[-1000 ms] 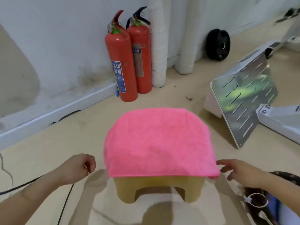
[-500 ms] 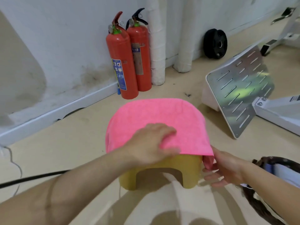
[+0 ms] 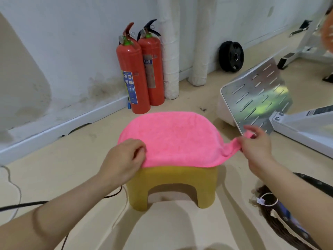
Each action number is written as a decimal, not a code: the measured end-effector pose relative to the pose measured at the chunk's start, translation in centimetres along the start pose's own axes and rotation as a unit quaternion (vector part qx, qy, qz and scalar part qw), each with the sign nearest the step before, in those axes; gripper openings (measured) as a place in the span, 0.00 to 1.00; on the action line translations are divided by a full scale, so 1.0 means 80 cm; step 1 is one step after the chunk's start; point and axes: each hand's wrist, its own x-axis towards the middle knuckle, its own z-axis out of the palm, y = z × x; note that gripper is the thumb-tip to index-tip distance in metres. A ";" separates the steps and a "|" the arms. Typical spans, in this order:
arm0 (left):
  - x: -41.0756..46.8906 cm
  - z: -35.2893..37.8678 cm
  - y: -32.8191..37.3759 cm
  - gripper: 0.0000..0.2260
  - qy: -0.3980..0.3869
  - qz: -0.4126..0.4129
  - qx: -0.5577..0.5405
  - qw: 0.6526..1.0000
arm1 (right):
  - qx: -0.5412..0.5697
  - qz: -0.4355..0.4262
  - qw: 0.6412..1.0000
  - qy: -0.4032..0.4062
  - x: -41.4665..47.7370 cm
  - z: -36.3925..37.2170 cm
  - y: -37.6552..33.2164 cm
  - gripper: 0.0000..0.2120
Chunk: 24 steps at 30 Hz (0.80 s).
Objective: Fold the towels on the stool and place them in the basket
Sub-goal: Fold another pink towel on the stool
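A pink towel lies spread over the top of a small yellow stool in the middle of the floor. My left hand grips the towel's near left corner, fingers curled round the edge. My right hand pinches the near right corner and holds it lifted out to the right, off the stool. At the lower right, a dark woven basket shows only in part, behind my right forearm.
Two red fire extinguishers stand against the wall behind the stool. A slotted metal plate on a white frame leans at the right. A black weight disc rests by the wall. A black cable runs along the floor at left.
My left hand slid from the towel's middle to its near left corner and took hold. My right hand pulled the right corner up and outward from under the stool's edge.
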 end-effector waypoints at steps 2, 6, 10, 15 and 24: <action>0.007 -0.005 -0.016 0.06 0.000 -0.179 -0.068 0.981 | -0.021 -0.127 0.992 -0.003 -0.008 0.008 -0.049 0.22; -0.001 -0.008 -0.033 0.16 -0.062 -0.372 -0.235 0.896 | -0.138 -0.334 0.923 -0.128 -0.043 0.049 -0.117 0.20; -0.020 -0.006 -0.027 0.31 -0.145 -0.493 -0.382 0.768 | -0.329 -0.367 0.798 -0.348 -0.067 0.091 -0.116 0.18; -0.024 0.011 -0.041 0.20 -0.100 -0.522 -0.417 0.737 | -0.407 -0.292 0.766 -0.402 -0.079 0.112 -0.077 0.18; 0.037 -0.002 -0.066 0.18 0.165 -0.438 -0.453 0.759 | -0.356 -0.334 0.811 -0.323 -0.080 0.108 -0.059 0.15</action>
